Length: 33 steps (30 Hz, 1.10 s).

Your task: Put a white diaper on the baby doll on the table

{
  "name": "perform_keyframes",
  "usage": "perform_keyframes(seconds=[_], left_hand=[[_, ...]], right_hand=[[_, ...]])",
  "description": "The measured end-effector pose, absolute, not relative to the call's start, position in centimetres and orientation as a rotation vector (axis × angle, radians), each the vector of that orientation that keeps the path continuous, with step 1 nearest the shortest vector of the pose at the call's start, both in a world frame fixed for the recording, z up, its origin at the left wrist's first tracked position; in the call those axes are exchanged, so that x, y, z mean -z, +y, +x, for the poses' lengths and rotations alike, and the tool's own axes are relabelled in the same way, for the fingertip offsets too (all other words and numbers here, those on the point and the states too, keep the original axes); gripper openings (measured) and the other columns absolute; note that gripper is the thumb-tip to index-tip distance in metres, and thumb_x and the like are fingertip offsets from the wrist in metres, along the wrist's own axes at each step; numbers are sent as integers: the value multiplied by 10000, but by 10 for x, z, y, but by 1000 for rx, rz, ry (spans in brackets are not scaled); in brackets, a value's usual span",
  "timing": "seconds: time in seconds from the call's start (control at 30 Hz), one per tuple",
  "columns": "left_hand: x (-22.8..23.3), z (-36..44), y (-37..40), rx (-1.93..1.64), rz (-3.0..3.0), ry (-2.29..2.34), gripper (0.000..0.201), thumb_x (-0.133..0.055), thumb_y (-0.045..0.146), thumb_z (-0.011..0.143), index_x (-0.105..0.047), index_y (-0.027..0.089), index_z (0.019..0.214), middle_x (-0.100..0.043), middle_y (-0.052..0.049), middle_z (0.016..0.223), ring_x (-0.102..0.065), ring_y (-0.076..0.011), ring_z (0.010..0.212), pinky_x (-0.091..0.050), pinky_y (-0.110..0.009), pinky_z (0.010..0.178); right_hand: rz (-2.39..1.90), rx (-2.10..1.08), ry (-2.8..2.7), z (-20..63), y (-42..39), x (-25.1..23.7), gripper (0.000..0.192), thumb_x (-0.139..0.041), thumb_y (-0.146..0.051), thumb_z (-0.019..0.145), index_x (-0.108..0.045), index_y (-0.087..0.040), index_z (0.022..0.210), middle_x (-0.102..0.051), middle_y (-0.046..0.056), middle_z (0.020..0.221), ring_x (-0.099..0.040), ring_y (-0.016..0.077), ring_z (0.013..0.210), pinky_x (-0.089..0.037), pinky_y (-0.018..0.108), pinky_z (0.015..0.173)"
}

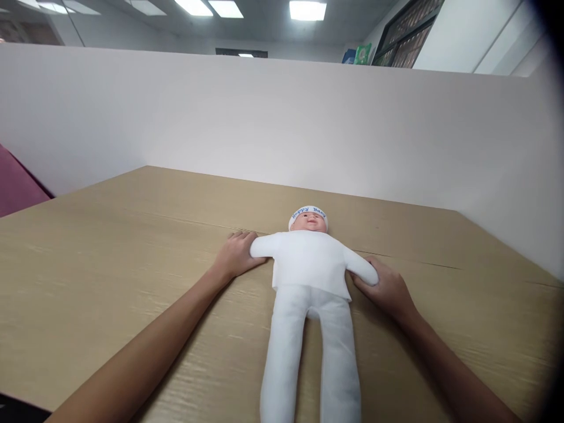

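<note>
A white baby doll (311, 276) lies face up in the middle of the wooden table (110, 247). The left hand (235, 254) and the right hand (385, 285) have fingers curled around its arm tips.

I log one soft white cloth baby doll (311, 276), plastic face, lettered headband: flat on its back, arms outspread, legs toward me.

There is a single view, from a camera worn on the person's head. It looks forward and steeply down along both forearms onto the pale wood-grain bench (110, 282), close enough that the forearms run off the lower edge. It faces the plain white partition wall (282, 129) at the bench's far edge. Above the wall, ceiling light panels (307, 10) show. The right margin darkens at the lens rim.
</note>
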<state>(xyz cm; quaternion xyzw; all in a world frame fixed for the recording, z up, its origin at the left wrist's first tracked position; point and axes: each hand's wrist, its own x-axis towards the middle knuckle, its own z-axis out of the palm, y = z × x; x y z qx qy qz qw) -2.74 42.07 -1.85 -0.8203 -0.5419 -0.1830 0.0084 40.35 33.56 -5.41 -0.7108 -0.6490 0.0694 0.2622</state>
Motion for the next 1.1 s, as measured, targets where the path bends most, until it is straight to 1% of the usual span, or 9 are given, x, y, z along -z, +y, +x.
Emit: perform_keyframes(seconds=[0.13,0.23,0.33,0.43,0.57,0.73,0.87,1.0,1.1], left_hand=[[22,-19,450,654,-2421,-1716,660,-690,794,883,-712,219,1207,-766,-103,1195,-668,-321,1167,-434,-484,1050],[26,-16,472,724,-2352,-1713,724,-630,838,901,-680,259,1333,-724,-97,1353,-628,-319,1260,-401,-502,1079],[30,-15,490,760,-2341,-1715,737,-610,824,920,-631,289,1426,-680,-86,1449,-592,-311,1328,-388,-502,1098],[34,-17,500,798,-2320,-1746,730,-641,786,927,-603,290,1461,-662,-91,1469,-571,-312,1351,-389,-494,1115],[39,-20,507,818,-2309,-1806,709,-696,715,928,-581,284,1480,-643,-108,1477,-550,-328,1361,-400,-496,1126],[38,-17,506,799,-2328,-1934,826,-660,755,918,-526,231,1543,-581,-156,1550,-494,-377,1425,-389,-557,1194],[32,-14,495,801,-2343,-1976,846,-645,741,907,-510,218,1559,-545,-180,1580,-468,-400,1446,-383,-587,1222],[29,-25,483,821,-2417,-1956,842,-632,722,910,-497,219,1572,-543,-179,1586,-473,-389,1443,-402,-561,1225],[29,-40,478,848,-2469,-1903,769,-616,661,947,-512,211,1561,-569,-154,1584,-498,-359,1425,-412,-517,1232]], right_hand=[[-1934,-155,-1714,409,373,54,511,-640,-633,802,-704,-277,1163,-778,12,1062,-708,213,909,-413,275,771],[-1880,-100,-1690,413,400,56,528,-664,-663,829,-698,-255,1162,-770,36,1115,-703,219,969,-428,283,801],[-1795,-24,-1710,420,422,61,632,-644,-779,880,-717,-230,1183,-759,78,1163,-688,241,1039,-456,317,871],[-1766,36,-1754,430,437,68,797,-536,-922,898,-741,-221,1216,-748,106,1214,-669,268,1089,-467,370,950],[-1806,87,-1765,439,445,78,915,-424,-999,888,-728,-262,1335,-726,100,1310,-642,306,1182,-453,430,1034],[-1800,84,-1798,440,446,84,880,-417,-924,950,-620,-295,1530,-662,99,1460,-583,323,1314,-433,470,1135],[-1786,143,-1775,435,436,87,919,-414,-847,987,-515,-193,1624,-583,155,1564,-515,340,1425,-390,501,1247],[-1803,204,-1716,436,421,90,883,-471,-775,990,-521,-155,1617,-585,165,1554,-511,338,1412,-386,494,1269],[-1815,193,-1690,442,412,89,751,-505,-678,1000,-602,-172,1547,-629,149,1487,-537,322,1367,-411,495,1242]])
